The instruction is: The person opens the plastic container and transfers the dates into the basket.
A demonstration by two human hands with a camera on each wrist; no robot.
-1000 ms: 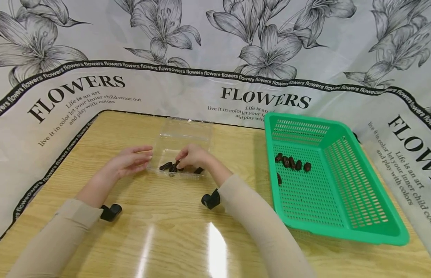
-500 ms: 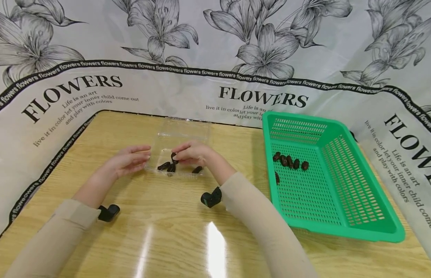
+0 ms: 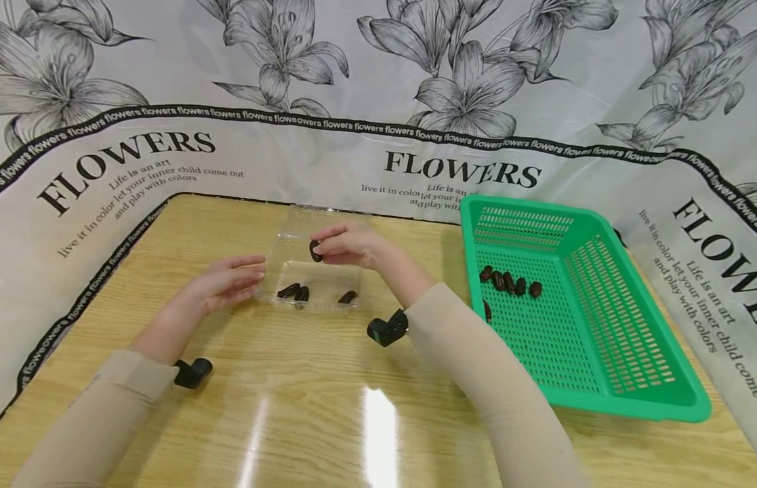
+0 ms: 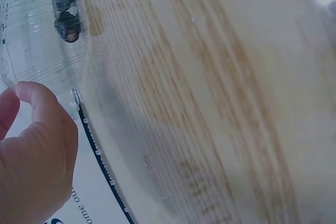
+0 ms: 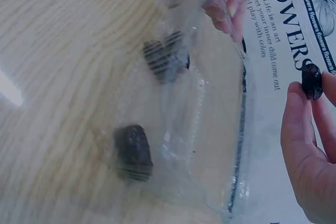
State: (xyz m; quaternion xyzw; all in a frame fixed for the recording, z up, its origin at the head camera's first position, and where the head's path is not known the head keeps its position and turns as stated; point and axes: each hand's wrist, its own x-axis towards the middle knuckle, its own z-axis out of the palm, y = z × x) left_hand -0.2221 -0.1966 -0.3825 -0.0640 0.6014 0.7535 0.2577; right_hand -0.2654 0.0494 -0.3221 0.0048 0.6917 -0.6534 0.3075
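Observation:
My right hand (image 3: 350,245) pinches a dark, shiny date (image 3: 316,251) between thumb and fingertips, raised over a clear plastic box (image 3: 280,254) whose lid stands open at the back. The right wrist view shows this date (image 5: 312,82) upright in the fingertips. Inside the box, two dates (image 3: 289,291) lie side by side at the front left, and one date (image 3: 348,297) lies alone at the front right. My left hand (image 3: 228,283), fingers extended, rests against the left side of the box; in the left wrist view its fingertips touch the box corner.
A green perforated basket (image 3: 567,352) stands on the right of the wooden table (image 3: 280,379), with several dates (image 3: 509,283) along its left side. Floral printed cloth (image 3: 329,163) rises behind and beside the table.
My right hand has picked a date from the front of the box and lifted it up and away toward the back. The left hand has stayed at the box's side.

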